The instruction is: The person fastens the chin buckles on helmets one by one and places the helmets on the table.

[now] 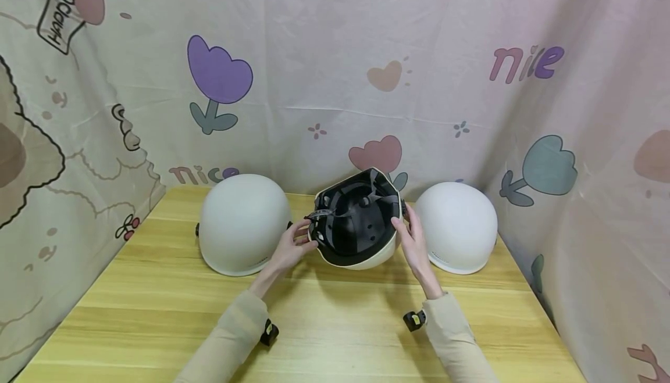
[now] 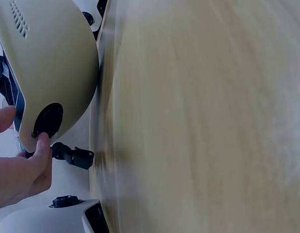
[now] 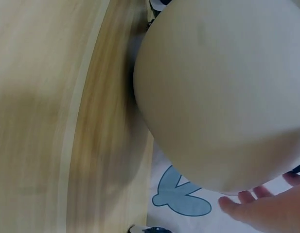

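Mid helmet [image 1: 357, 226], hollow side up and a bit askew, at the far mid part of the table [image 1: 345, 325]; whether its crown bears on the wood can't be told. L hand [image 1: 293, 247] is partly closed: thumb at the rim, fingers outside by a black disc [image 2: 48, 120], i.e. a pinch on the shell's edge. R hand [image 1: 413, 240], also partly closed, has the opp. edge btwn thumb and fingers; firmness unclear. L helmet [image 1: 245, 226] and R helmet [image 1: 458, 229] stand dome up on the table's far left and far right parts, resp.

Likely hazards: (a) slip: the shell looks smooth and round, w/ edge holds only, so if one hand eases off it could swing or roll on the table; (b) knock: each hand is near a neighbouring helmet, so a wide sideways turn could shove one twd the table's side edge; (c) snag: the strap [image 1: 388, 199], apparently loose inside the shell, may catch a finger during regrip.
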The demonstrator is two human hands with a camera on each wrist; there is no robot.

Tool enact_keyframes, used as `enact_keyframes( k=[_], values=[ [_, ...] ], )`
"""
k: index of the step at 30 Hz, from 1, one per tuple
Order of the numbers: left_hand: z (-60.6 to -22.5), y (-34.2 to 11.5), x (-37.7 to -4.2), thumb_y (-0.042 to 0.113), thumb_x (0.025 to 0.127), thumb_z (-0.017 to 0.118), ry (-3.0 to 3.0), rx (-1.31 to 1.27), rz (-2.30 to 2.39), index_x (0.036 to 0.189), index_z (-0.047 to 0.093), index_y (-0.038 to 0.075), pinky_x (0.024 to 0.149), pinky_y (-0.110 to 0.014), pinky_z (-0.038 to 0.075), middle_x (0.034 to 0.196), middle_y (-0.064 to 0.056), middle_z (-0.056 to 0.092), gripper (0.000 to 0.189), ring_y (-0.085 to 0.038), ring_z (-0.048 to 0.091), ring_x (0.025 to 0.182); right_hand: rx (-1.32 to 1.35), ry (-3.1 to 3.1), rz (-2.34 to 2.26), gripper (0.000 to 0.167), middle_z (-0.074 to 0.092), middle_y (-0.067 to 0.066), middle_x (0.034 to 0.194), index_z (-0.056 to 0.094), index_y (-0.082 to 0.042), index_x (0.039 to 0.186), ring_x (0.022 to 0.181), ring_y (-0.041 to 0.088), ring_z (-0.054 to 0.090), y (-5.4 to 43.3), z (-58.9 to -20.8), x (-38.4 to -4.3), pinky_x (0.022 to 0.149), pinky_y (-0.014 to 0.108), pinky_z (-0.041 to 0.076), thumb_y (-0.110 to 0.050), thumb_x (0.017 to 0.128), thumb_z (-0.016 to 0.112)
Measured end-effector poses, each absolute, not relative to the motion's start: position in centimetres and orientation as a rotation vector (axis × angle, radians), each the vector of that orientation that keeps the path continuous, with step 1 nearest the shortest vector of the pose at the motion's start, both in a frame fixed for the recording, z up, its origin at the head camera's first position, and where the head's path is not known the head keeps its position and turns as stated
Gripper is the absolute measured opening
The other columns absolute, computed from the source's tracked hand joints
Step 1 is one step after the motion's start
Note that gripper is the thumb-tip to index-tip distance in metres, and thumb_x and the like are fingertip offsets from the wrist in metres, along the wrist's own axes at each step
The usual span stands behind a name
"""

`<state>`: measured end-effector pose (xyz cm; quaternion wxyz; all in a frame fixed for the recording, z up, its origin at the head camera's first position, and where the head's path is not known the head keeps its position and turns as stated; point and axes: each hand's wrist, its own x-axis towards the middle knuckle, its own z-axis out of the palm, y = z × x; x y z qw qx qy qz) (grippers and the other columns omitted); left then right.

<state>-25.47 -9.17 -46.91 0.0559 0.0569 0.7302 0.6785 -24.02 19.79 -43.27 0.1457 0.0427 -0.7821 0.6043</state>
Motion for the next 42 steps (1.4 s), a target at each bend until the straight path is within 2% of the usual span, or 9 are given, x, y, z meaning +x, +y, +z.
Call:
enact_keyframes(
  k=[6, 10, 15, 22, 25, 29, 34, 38, 42],
  values=[
    [-46.8, -9.0, -25.5, -0.002, 0.093, 0.064, 2.232, 0.142, 2.086, 0.144, 0.045, -0.005, 0.087, -0.018, 0.051, 0.137, -0.035, 0.056, 0.054, -0.03, 0.059, 0.117, 0.161, -2.226, 1.747, 0.058, 0.04, 0.016, 0.156, 0.032, -0.012, 0.157, 0.14, 0.029, 0.039, 19.9, -43.2, -24.0, 0.107, 0.023, 0.037, -0.016, 0.103, 0.05],
    [-46.6, -9.1, -25.4, -0.001, 0.094, 0.064, 2.242, 0.133, 2.087, 0.142, 0.046, -0.005, 0.082, -0.013, 0.049, 0.135, -0.034, 0.058, 0.052, -0.023, 0.061, 0.111, 0.167, -2.213, 1.747, 0.058, 0.039, 0.014, 0.158, 0.034, -0.013, 0.157, 0.139, 0.025, 0.039, 20.0, -43.2, -24.0, 0.098, 0.01, 0.037, -0.013, 0.101, 0.051],
    [-46.7, -9.1, -25.4, 0.001, 0.095, 0.064, 2.23, 0.146, 2.066, 0.142, 0.045, -0.005, 0.091, -0.022, 0.053, 0.134, -0.034, 0.059, 0.051, -0.029, 0.063, 0.115, 0.172, -2.197, 1.732, 0.059, 0.04, 0.013, 0.155, 0.037, -0.015, 0.156, 0.13, 0.02, 0.041, 20.0, -43.3, -24.0, 0.095, 0.009, 0.04, -0.01, 0.098, 0.052],
    [-46.7, -9.2, -25.2, 0.001, 0.098, 0.059, 2.214, 0.171, 2.046, 0.145, 0.039, -0.004, 0.11, -0.048, 0.048, 0.136, -0.036, 0.057, 0.051, -0.043, 0.057, 0.129, 0.117, -2.151, 1.747, 0.048, 0.054, 0.017, 0.14, 0.045, -0.011, 0.15, 0.115, 0.006, 0.05, 19.8, -42.8, -23.7, 0.086, 0.008, 0.047, -0.017, 0.103, 0.055],
    [-46.7, -9.2, -25.2, 0.001, 0.099, 0.058, 2.213, 0.176, 2.046, 0.146, 0.038, -0.004, 0.112, -0.052, 0.046, 0.139, -0.036, 0.054, 0.052, -0.045, 0.054, 0.132, 0.101, -2.16, 1.744, 0.047, 0.053, 0.02, 0.14, 0.045, -0.004, 0.147, 0.12, 0.014, 0.05, 19.4, -41.6, -23.0, 0.087, 0.009, 0.047, -0.013, 0.103, 0.056],
    [-46.7, -9.2, -25.3, 0.002, 0.1, 0.057, 2.195, 0.197, 2.066, 0.147, 0.036, -0.003, 0.111, -0.051, 0.047, 0.141, -0.038, 0.051, 0.052, -0.046, 0.051, 0.134, 0.084, -2.191, 1.693, 0.049, 0.05, 0.019, 0.145, 0.043, -0.005, 0.15, 0.124, 0.021, 0.045, 19.7, -41.7, -23.1, 0.099, 0.017, 0.039, -0.012, 0.103, 0.054],
    [-46.7, -9.4, -25.4, 0.003, 0.101, 0.057, 2.116, 0.183, 2.122, 0.149, 0.035, -0.001, 0.106, -0.042, 0.053, 0.14, -0.034, 0.05, 0.053, -0.029, 0.06, 0.12, 0.055, -2.197, 1.596, 0.05, 0.052, 0.016, 0.137, 0.046, -0.013, 0.151, 0.112, 0.009, 0.045, 20.3, -43.2, -23.9, 0.099, 0.026, 0.036, -0.016, 0.102, 0.057],
    [-46.6, -9.4, -25.3, 0.003, 0.101, 0.057, 2.042, 0.17, 2.169, 0.149, 0.034, 0.0, 0.107, -0.044, 0.053, 0.14, -0.031, 0.048, 0.053, -0.015, 0.06, 0.111, 0.045, -2.171, 1.593, 0.046, 0.056, 0.017, 0.134, 0.051, -0.011, 0.146, 0.107, 0.004, 0.047, 20.3, -43.5, -24.0, 0.091, 0.018, 0.041, -0.015, 0.101, 0.059],
    [-46.5, -9.6, -25.4, 0.005, 0.101, 0.057, 2.062, 0.169, 2.179, 0.15, 0.036, 0.002, 0.105, -0.042, 0.053, 0.14, -0.029, 0.049, 0.053, -0.013, 0.058, 0.11, 0.05, -2.145, 1.648, 0.042, 0.059, 0.02, 0.134, 0.053, -0.008, 0.142, 0.105, 0.004, 0.05, 20.3, -43.7, -24.0, 0.082, 0.011, 0.046, -0.015, 0.101, 0.06]
  ],
)
